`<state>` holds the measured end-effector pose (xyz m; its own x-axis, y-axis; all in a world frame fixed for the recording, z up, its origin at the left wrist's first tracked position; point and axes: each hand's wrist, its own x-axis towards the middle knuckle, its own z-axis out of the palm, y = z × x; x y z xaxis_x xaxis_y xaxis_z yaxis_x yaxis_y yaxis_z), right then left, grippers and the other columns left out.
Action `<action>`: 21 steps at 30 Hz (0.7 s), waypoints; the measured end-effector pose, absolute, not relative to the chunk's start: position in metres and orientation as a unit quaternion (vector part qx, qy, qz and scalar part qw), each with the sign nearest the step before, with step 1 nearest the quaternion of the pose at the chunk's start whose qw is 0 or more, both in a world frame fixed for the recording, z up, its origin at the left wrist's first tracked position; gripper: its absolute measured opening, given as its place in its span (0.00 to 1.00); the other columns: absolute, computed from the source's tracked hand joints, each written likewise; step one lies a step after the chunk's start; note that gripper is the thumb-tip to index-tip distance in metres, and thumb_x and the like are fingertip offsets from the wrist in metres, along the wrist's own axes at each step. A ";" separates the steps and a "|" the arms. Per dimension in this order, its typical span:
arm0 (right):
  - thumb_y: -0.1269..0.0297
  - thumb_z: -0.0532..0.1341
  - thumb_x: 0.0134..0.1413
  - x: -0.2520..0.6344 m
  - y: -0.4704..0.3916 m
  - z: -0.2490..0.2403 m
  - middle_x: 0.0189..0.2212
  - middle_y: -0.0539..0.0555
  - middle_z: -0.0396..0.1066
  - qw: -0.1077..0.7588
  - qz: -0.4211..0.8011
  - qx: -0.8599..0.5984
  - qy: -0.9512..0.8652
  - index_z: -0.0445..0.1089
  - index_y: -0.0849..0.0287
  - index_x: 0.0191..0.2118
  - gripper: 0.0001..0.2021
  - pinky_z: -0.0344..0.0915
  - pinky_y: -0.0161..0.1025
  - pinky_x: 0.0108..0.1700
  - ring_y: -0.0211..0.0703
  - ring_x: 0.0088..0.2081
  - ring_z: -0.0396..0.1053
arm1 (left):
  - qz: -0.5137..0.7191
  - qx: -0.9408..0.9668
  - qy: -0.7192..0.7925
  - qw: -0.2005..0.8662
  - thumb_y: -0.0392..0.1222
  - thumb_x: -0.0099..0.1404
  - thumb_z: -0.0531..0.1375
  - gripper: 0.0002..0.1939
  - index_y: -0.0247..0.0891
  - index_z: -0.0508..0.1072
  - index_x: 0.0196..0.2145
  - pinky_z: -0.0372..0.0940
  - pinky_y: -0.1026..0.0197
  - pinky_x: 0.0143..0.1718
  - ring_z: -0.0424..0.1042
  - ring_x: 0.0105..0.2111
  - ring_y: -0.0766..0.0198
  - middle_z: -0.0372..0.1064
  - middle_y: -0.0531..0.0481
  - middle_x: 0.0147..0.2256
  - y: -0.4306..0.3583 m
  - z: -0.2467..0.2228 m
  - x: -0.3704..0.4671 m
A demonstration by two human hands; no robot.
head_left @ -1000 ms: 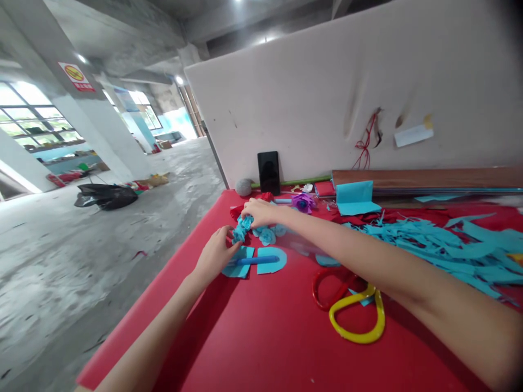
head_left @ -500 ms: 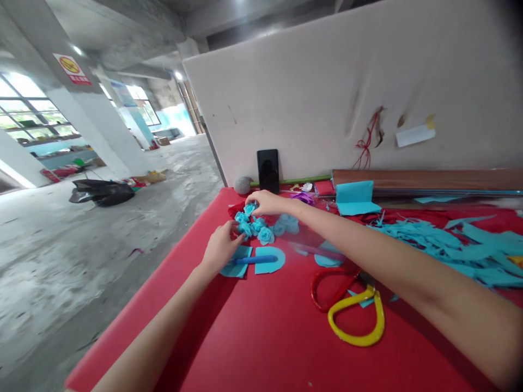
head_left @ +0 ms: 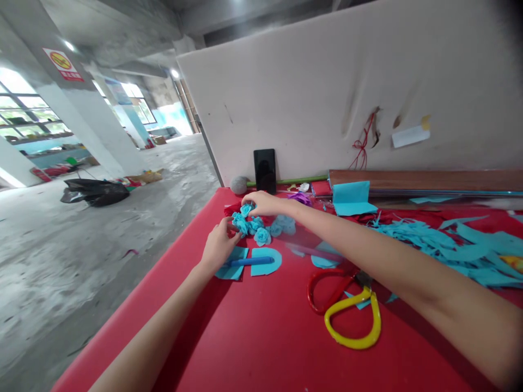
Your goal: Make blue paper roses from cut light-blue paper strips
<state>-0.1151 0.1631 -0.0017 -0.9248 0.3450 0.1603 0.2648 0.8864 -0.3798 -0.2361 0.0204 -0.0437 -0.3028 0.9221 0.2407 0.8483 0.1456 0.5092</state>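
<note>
Flowers (head_left: 262, 236) clustered on the table (head_left: 245, 337), beyond the pen (head_left: 254, 262). In the right hand (head_left: 261, 203), one pinched between thumb and fingers; by the left hand (head_left: 219, 242), others touched with curved fingers, whether gripped too hidden to tell.

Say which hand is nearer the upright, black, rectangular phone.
Right. The right hand is just in front of the black phone; the left hand is farther off, down and left in view.
</note>
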 end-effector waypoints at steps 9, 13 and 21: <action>0.62 0.55 0.57 -0.136 0.160 -0.008 0.45 0.57 0.64 0.126 0.213 -0.160 -0.956 0.62 0.63 0.48 0.15 0.66 0.46 0.42 0.43 0.43 0.66 | 0.304 0.564 0.764 0.083 0.43 0.63 0.54 0.16 0.34 0.64 0.47 0.66 0.53 0.40 0.68 0.39 0.61 0.65 0.45 0.43 0.018 -0.040 -0.234; 0.62 0.55 0.57 -0.138 0.153 -0.002 0.45 0.57 0.64 0.127 0.239 -0.149 -0.951 0.62 0.63 0.48 0.15 0.66 0.46 0.42 0.43 0.43 0.66 | 0.307 0.550 0.771 0.090 0.43 0.63 0.54 0.15 0.34 0.65 0.46 0.66 0.53 0.39 0.69 0.39 0.61 0.66 0.45 0.43 0.015 -0.039 -0.235; 0.62 0.55 0.57 -0.125 0.161 0.012 0.45 0.57 0.64 0.131 0.273 -0.158 -0.940 0.62 0.62 0.48 0.15 0.66 0.46 0.43 0.43 0.43 0.66 | 0.320 0.540 0.774 0.082 0.43 0.63 0.54 0.15 0.34 0.65 0.46 0.66 0.53 0.40 0.68 0.40 0.61 0.66 0.45 0.43 0.016 -0.040 -0.234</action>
